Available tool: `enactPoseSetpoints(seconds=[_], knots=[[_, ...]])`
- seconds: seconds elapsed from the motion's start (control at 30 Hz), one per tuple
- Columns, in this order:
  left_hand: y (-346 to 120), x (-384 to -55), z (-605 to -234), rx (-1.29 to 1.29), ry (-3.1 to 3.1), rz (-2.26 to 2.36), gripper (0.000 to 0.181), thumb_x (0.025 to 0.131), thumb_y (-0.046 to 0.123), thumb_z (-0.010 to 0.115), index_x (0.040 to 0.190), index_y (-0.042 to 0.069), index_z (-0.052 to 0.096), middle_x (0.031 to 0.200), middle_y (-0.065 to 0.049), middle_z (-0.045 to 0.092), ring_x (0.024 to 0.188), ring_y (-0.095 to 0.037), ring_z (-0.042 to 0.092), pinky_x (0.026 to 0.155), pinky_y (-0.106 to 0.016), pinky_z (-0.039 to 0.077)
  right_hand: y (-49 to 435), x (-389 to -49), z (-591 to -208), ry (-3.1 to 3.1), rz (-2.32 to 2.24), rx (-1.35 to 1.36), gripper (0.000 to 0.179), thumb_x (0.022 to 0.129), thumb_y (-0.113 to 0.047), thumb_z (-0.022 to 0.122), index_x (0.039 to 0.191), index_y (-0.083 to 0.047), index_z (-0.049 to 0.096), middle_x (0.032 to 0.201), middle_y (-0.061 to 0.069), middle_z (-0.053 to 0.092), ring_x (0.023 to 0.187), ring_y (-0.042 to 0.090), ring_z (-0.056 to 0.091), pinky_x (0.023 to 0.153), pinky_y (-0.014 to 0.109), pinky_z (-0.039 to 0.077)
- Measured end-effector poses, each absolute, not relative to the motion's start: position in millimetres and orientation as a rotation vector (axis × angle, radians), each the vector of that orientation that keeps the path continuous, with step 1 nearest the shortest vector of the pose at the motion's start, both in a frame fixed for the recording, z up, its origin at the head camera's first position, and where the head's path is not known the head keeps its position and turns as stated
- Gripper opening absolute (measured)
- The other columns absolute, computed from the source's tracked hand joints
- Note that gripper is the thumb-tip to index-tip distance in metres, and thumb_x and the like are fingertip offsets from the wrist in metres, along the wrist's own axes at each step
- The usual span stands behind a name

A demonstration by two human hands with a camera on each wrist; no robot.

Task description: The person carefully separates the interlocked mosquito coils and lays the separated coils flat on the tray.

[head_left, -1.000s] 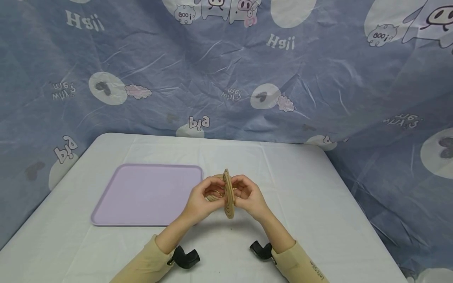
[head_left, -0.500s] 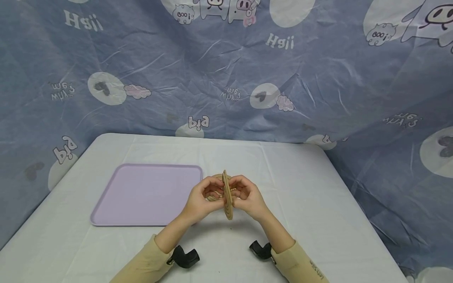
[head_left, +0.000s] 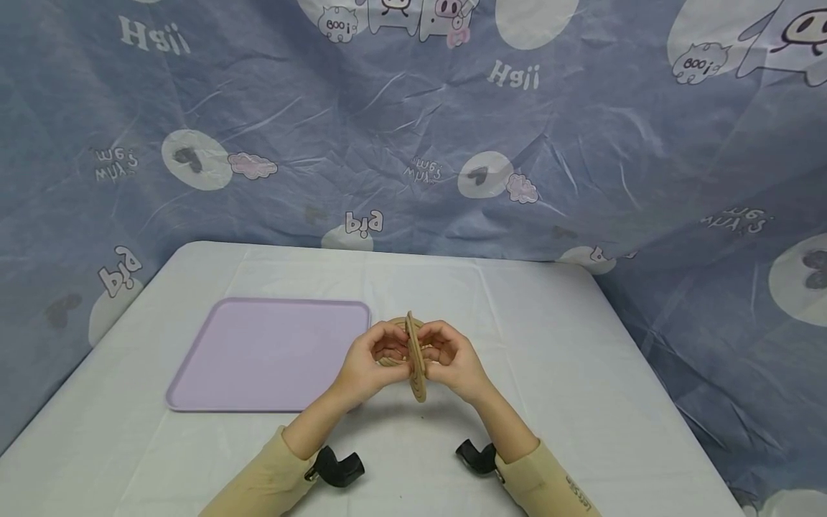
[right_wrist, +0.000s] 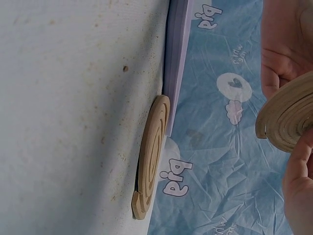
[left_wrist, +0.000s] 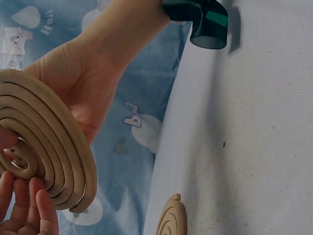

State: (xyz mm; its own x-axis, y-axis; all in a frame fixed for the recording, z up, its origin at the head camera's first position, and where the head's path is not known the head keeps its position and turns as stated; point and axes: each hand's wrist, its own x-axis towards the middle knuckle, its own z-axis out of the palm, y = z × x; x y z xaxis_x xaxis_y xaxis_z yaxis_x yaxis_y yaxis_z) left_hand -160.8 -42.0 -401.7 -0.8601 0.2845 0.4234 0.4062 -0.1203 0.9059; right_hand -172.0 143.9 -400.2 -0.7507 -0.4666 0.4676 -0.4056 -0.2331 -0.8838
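A tan mosquito coil (head_left: 416,366) stands nearly on edge above the table, held between both hands. My left hand (head_left: 367,360) pinches it from the left, thumb low and fingertips near its middle. From the right, my right hand (head_left: 457,359) pinches the same coil with thumb and fingers. The left wrist view shows the flat spiral face of the held coil (left_wrist: 73,156), with fingertips at its centre. Another mosquito coil (right_wrist: 154,156) lies flat on the table behind the hands, partly hidden by them in the head view.
A lilac tray (head_left: 268,355) lies on the white-covered table (head_left: 562,373), left of the hands. Small brown crumbs dot the cloth below the coil. Black camera mounts (head_left: 339,468) sit at both wrists. A blue printed curtain (head_left: 388,129) hangs behind the table.
The held coil has turned slightly and its top edge has shifted a little left. Both hands keep their pinch in nearly the same place.
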Motion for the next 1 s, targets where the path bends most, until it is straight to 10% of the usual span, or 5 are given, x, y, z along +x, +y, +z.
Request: enactPoseSetpoints(seconds=[1.0], knots=[[-43.5,-163.1,-402.9,-0.785,-1.983,-2.293,0.035,0.071,-0.01,0.07,0.103,-0.01,0.057,0.091,-0.011,0.063,0.083,-0.015,0.063,0.073,-0.025,0.053,144.1,-172.1,-399.3,1.971,-2.156,-1.084,0.039,0.07,0.012,0.053,0.109,0.012,0.047,0.104,0.006,0.055,0.093,0.015,0.054,0.077,0.024,0.051]])
